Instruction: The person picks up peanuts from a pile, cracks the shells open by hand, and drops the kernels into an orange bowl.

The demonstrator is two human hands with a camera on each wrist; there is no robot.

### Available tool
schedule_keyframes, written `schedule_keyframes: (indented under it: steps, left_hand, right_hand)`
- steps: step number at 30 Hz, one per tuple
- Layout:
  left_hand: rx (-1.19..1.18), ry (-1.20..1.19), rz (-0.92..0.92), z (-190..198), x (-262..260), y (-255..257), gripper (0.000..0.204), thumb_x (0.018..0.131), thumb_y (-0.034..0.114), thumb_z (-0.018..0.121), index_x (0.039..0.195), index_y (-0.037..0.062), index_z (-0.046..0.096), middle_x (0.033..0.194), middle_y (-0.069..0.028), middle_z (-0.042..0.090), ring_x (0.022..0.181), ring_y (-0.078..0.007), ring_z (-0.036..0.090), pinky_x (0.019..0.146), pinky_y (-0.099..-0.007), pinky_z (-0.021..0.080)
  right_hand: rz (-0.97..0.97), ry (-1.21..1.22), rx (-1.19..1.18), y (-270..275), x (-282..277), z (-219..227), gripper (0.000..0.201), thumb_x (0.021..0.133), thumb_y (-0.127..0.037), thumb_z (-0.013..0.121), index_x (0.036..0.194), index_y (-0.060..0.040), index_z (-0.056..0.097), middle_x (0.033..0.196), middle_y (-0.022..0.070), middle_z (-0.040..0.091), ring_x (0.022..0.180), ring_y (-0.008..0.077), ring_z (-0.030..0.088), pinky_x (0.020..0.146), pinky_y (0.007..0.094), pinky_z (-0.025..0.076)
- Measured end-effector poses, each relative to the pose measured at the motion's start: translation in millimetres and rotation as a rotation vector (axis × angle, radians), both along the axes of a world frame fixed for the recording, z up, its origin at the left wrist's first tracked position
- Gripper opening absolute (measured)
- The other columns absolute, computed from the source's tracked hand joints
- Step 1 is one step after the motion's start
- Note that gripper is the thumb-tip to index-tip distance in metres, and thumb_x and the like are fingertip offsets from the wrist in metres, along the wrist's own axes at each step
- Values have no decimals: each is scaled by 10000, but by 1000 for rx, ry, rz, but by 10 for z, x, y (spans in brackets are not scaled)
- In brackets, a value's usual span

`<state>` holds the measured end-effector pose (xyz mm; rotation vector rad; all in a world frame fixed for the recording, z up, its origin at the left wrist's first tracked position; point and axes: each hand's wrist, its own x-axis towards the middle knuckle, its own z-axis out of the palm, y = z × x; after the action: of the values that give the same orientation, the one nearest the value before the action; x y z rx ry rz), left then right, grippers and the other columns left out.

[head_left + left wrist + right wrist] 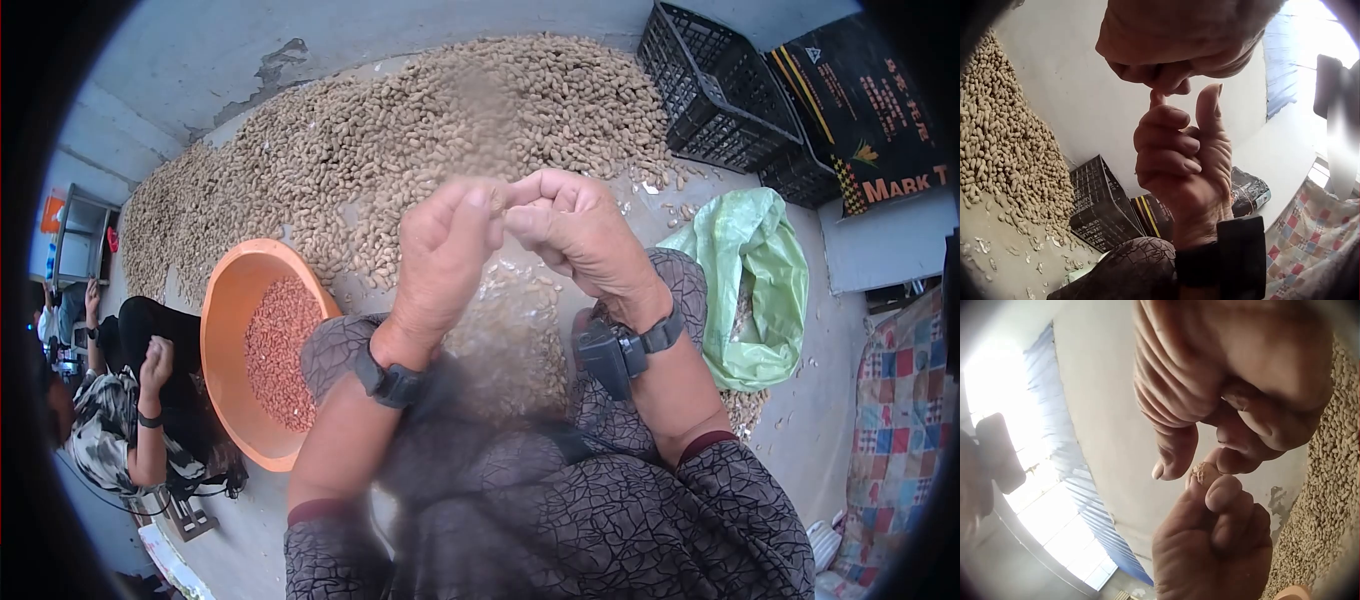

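Observation:
Pinched between the thumb and fingers of my left hand (445, 250) is a peanut pod (1200, 475), its ridged shell showing in the right wrist view. My right hand (590, 235) meets the left fingertips above the lap. In the left wrist view, several fingers of the right hand (1179, 162) are curled toward the palm, the index finger reaches up to the left hand (1179, 44), and the thumb stands apart. Whether anything lies inside the right palm is hidden.
Unshelled peanuts (400, 130) lie heaped along the wall. An orange basin (225, 350) of red kernels (280, 350) stands left of the knees, a green sack (720, 300) right. Black crates (720, 100) stand at the back right. Another person (120, 410) sits at the left.

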<state>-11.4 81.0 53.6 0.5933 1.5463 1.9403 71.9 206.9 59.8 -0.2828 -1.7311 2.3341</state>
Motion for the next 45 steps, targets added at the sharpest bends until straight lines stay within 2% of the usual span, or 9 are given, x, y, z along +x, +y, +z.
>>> schedule_keyframes:
  steps: [5, 12, 17, 20, 23, 27, 29, 34, 45]
  left_hand:
    - [-64, 528, 79, -96, 67, 52, 200, 951, 135, 417, 978, 16, 575, 685, 52, 490, 585, -9, 403, 520, -162, 348]
    - [-7, 604, 119, -157, 80, 105, 200, 949, 96, 372, 933, 12, 553, 705, 22, 505, 585, -17, 415, 503, -169, 341]
    - [1, 205, 102, -145, 54, 127, 224, 956, 131, 335, 919, 14, 523, 689, 13, 482, 539, -30, 400, 453, -169, 305]
    - [78, -186, -24, -144, -25, 84, 173, 909, 93, 400, 885, 4, 547, 681, -16, 501, 647, -102, 493, 566, -271, 431]
    - [-114, 243, -8, -178, -27, 134, 226, 957, 175, 343, 897, 28, 504, 626, 24, 416, 464, -40, 293, 417, -175, 238]
    - [-324, 492, -82, -399, -198, 38, 254, 963, 219, 346, 841, 53, 495, 606, 24, 407, 447, -40, 272, 402, -180, 218]
    - [-270, -355, -133, -189, -112, 19, 249, 911, 248, 450, 745, 66, 494, 634, 18, 447, 500, -57, 352, 416, -228, 258]
    - [-126, -491, -156, -119, -63, 3, 297, 956, 294, 407, 802, 61, 507, 588, 20, 428, 439, -43, 323, 377, -179, 232]
    - [27, -292, -73, 23, -130, -48, 213, 885, 78, 459, 1039, -38, 551, 621, -2, 485, 464, -26, 348, 412, -152, 273]
  right_hand:
    - [-2, -37, -126, -42, -5, -73, 200, 791, -181, 688, 808, -4, 596, 662, 25, 574, 515, 24, 452, 435, 159, 331]
    - [-143, 50, -70, -151, -25, -154, 139, 824, -139, 620, 762, -18, 590, 624, 10, 556, 483, 20, 427, 413, 166, 302]
    - [-250, 68, 4, -210, -53, -203, 107, 808, -68, 592, 760, 27, 602, 639, 35, 586, 552, 54, 502, 480, 198, 382]
    - [-279, 82, 19, -193, -77, -213, 101, 836, -107, 569, 830, -15, 611, 639, 20, 578, 443, -3, 373, 383, 148, 249]
    - [-285, 94, -1, -162, -70, -198, 117, 839, -121, 570, 852, -13, 614, 649, 17, 580, 457, 1, 383, 391, 165, 270]
    - [-322, 133, 353, -154, -42, -166, 82, 777, -53, 605, 747, 23, 600, 642, 42, 603, 585, 57, 541, 499, 216, 418]
    - [-320, 166, 544, -168, -28, -153, 80, 764, -56, 613, 744, 20, 598, 631, 54, 606, 578, 73, 559, 496, 232, 429]
    - [-302, 218, 838, -165, -5, -170, 111, 724, -89, 651, 727, 1, 587, 605, 101, 606, 530, 163, 591, 488, 274, 450]
    - [-77, -155, 317, 109, 61, -77, 405, 904, -363, 484, 801, 5, 619, 563, 54, 574, 434, 57, 441, 387, 203, 337]
